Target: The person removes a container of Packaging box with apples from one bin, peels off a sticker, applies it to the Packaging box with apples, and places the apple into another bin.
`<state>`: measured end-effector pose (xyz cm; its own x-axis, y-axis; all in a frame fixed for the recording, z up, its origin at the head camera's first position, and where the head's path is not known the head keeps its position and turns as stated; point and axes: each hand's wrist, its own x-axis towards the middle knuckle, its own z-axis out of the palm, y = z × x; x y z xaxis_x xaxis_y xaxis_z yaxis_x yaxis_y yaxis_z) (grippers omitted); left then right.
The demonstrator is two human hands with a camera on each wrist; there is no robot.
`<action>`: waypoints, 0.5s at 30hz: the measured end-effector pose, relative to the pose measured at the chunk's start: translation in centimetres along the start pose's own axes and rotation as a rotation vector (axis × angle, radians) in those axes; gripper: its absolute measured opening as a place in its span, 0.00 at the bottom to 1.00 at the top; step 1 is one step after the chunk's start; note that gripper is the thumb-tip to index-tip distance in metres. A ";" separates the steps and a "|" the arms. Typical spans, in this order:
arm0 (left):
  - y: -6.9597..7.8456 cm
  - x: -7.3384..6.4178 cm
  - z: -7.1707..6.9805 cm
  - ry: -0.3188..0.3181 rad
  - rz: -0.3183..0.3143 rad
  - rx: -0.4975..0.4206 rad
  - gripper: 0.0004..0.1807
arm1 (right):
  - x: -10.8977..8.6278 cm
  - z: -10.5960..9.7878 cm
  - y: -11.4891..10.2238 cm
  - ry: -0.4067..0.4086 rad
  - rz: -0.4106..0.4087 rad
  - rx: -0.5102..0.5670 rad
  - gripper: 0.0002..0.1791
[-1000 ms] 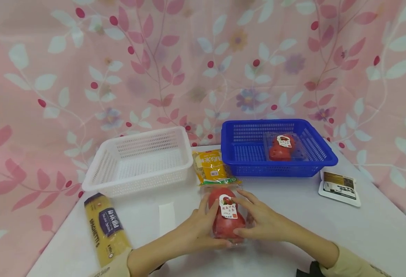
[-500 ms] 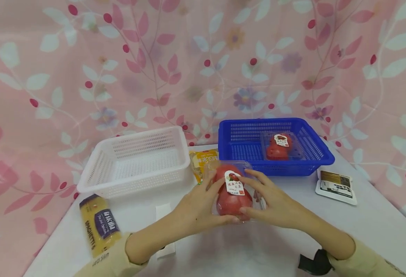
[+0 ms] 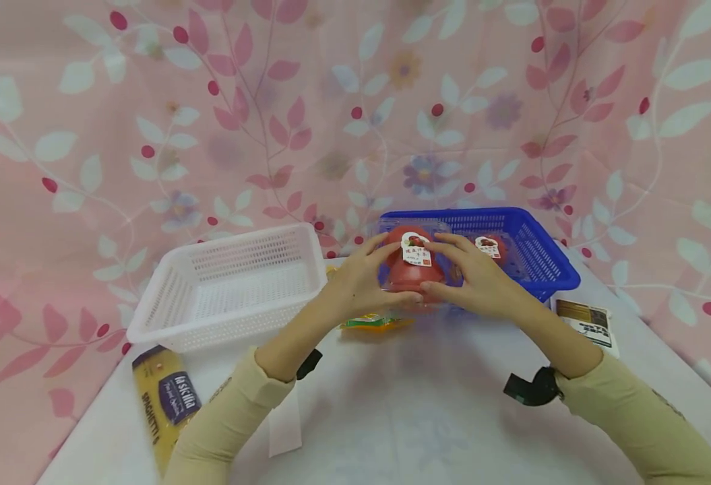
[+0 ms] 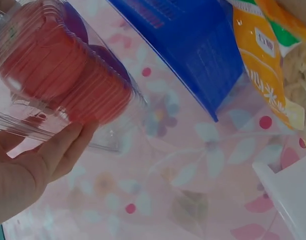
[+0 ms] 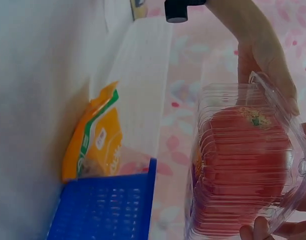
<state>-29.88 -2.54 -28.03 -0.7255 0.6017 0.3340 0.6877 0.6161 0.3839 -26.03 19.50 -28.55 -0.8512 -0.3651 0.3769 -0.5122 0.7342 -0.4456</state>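
A clear plastic clamshell box of red apples (image 3: 416,275) with a white label is held up off the table by both hands. My left hand (image 3: 361,279) grips its left side, and my right hand (image 3: 479,281) grips the right. In the head view the box overlaps the left part of the blue basket (image 3: 552,273); whether it is above or in front of the rim I cannot tell. A second labelled apple box (image 3: 490,248) lies inside that basket, partly hidden by my right hand. The left wrist view shows fingers (image 4: 68,147) on the box's ribbed side.
To the left stands a white basket (image 3: 282,302). A yellow food bag (image 3: 373,323) lies between the baskets, mostly hidden. A spaghetti pack (image 3: 167,404) is at front left, beside a white strip (image 3: 285,428). Right of the blue basket sits a flat white-edged packet (image 3: 585,323).
Both hands have lifted the apple box off the table and carried it away from the person, up to the blue basket's left side. It now covers much of the yellow bag.
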 end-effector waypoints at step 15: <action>-3.9 8.6 1.5 -0.167 -0.055 0.003 0.48 | 6.0 -0.8 5.7 -0.133 0.200 0.045 0.37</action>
<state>-38.76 1.00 -27.98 -0.7482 0.6426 0.1650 0.6470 0.6518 0.3956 -33.98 21.96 -28.20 -0.9423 -0.2891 0.1687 -0.3338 0.7741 -0.5378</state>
